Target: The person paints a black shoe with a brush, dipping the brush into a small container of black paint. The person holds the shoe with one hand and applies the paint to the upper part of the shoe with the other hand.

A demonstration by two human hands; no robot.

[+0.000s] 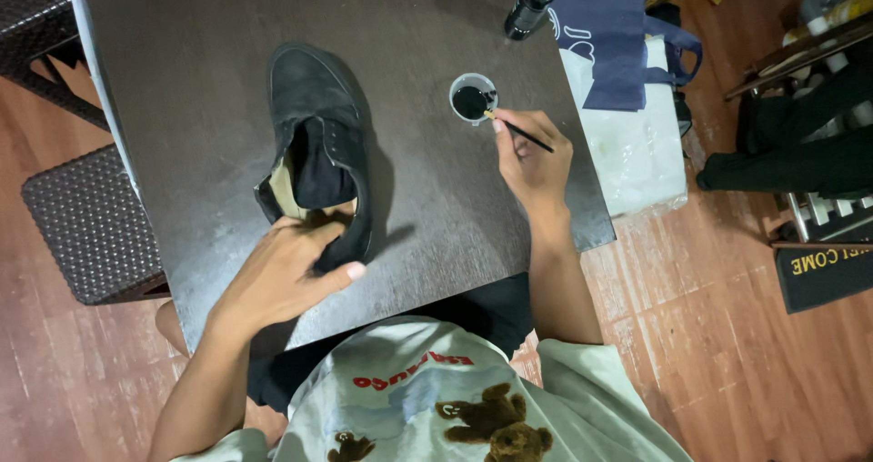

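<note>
**One shoe, one cup, one brush**

We count one black shoe lying on the dark table, toe away from us. Our left hand grips its heel, fingers curled inside the opening and thumb outside. Our right hand pinches one thin brush, its tip dipped in one small cup of black liquid just right of the shoe. One dark bottle stands at the table's far edge, beside one blue bag.
</note>
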